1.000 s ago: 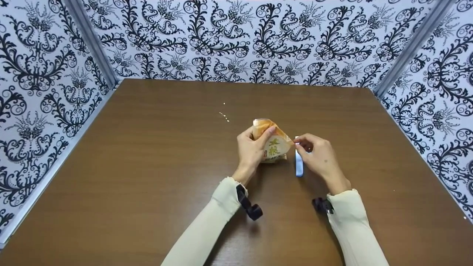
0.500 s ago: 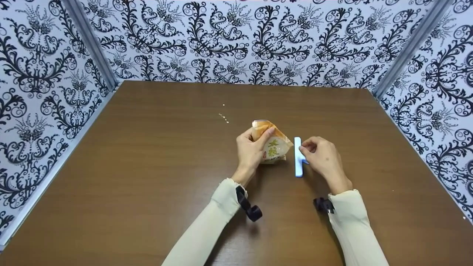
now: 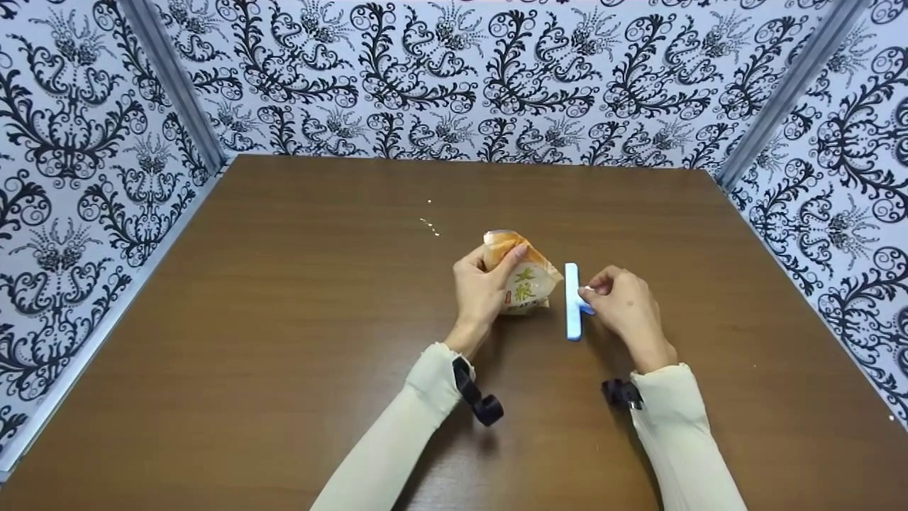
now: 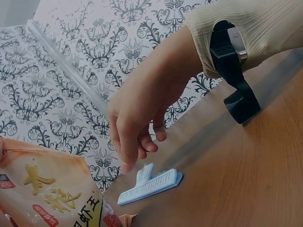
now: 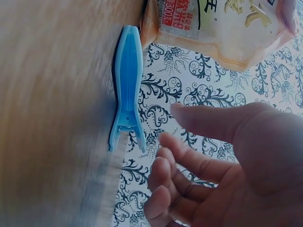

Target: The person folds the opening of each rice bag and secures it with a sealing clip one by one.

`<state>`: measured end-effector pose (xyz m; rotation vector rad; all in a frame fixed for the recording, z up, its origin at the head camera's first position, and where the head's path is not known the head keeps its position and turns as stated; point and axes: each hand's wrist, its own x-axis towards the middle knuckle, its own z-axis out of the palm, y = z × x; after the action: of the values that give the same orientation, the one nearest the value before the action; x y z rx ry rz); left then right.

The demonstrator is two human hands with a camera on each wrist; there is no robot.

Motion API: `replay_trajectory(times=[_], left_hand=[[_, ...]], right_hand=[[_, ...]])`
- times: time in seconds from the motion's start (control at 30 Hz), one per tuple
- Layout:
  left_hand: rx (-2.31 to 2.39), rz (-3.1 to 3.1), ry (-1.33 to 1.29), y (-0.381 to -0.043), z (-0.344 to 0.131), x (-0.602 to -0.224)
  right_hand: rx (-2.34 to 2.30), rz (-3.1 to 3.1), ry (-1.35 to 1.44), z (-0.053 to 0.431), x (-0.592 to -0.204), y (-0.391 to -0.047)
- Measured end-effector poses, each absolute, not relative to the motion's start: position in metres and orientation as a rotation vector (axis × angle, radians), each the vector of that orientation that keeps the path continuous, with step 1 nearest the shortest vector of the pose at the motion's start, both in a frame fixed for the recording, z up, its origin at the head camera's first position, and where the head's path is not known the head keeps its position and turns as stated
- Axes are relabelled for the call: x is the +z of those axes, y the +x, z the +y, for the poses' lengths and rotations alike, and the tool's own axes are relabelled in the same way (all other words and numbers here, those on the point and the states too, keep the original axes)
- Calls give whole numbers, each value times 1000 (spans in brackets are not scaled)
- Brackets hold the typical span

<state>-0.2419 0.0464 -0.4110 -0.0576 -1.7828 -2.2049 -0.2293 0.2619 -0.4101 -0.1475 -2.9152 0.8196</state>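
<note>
My left hand grips an orange and cream snack bag with gold lettering, its thumb across the front. The bag's top is folded or bunched near that thumb. To its right a light blue bag clip lies on the table, its handle side toward my right hand. In the right wrist view the clip shows from its end, and a gap separates the thumb from the loosely bent fingers. Nothing lies between them; the hand hovers just off the clip's handles.
A brown wooden table spreads under both hands. Several small pale crumbs lie beyond the bag. Patterned black and white walls enclose the back and sides. Dark straps hang at both wrists.
My right hand has let go of the bag's corner and drawn back to the right, beside the clip's handles. My left hand still holds the bag in place.
</note>
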Motion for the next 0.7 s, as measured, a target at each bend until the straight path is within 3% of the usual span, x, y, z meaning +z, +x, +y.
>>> replay_trajectory(times=[0.7], left_hand=[[-2239, -1756, -66, -241, 47, -409]], right_hand=[[866, -3090, -274, 268, -411, -235]])
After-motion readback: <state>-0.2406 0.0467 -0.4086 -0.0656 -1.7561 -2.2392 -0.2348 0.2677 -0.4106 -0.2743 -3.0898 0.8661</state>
